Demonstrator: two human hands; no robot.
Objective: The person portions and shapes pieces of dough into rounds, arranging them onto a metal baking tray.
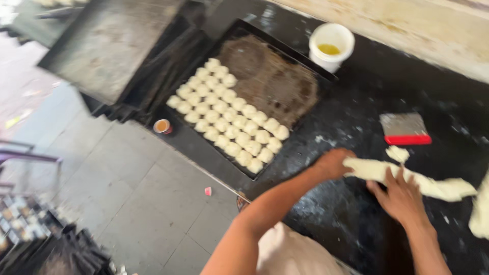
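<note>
A single head-worn camera is looking steeply down and slightly leftward over the person's forearms; it is sitting close above the dark worktop (356, 112), tilting so the counter edge is running diagonally; the tiled floor (127, 183) is filling the lower left; the picture is blurring

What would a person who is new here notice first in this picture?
Probably the dark tray at the upper middle, with rows of pale dough balls filling its left part. Next, both hands at the lower right work a long rope of dough on the black counter: the left hand grips its end, the right hand lies over it. A white bucket of yellow liquid stands above.
</note>
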